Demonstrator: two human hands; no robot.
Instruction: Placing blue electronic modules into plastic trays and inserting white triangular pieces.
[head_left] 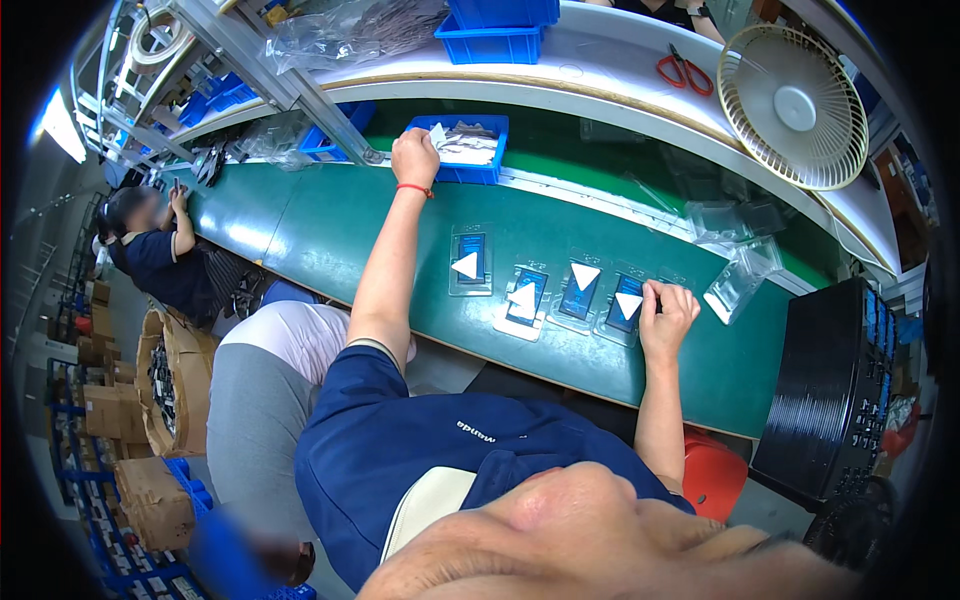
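The left hand point(415, 157) is stretched far out across the green tabletop point(330, 215) to the blue bin point(470, 150) at its far edge, and its fingers point(432, 140) are pinched narrow on a small white triangular piece point(438, 133) just at the bin's near left corner, over the loose heap of pale pieces inside. The right hand point(665, 318) lies much nearer the body, fingers curled down and resting on the right end of a row of clear blister trays point(560, 290), touching the rightmost tray point(627, 305); it grips nothing that can be made out, only presses or steadies. The four trays lie side by side along the belt's length, each with its long axis running away from the person, each holding a blue insert and already a white triangle point(466, 265) on top (the triangles point different ways). So the held piece sits up and to the left of the row, well apart from it, and the leftmost tray point(470, 260) is the one nearest the left hand, almost straight back along the forearm. To the right of the row lies a loose pile of empty clear trays point(740, 270), near the right hand but not touched. Red scissors point(685, 72) and a fan point(795, 105) stand on the white shelf beyond.
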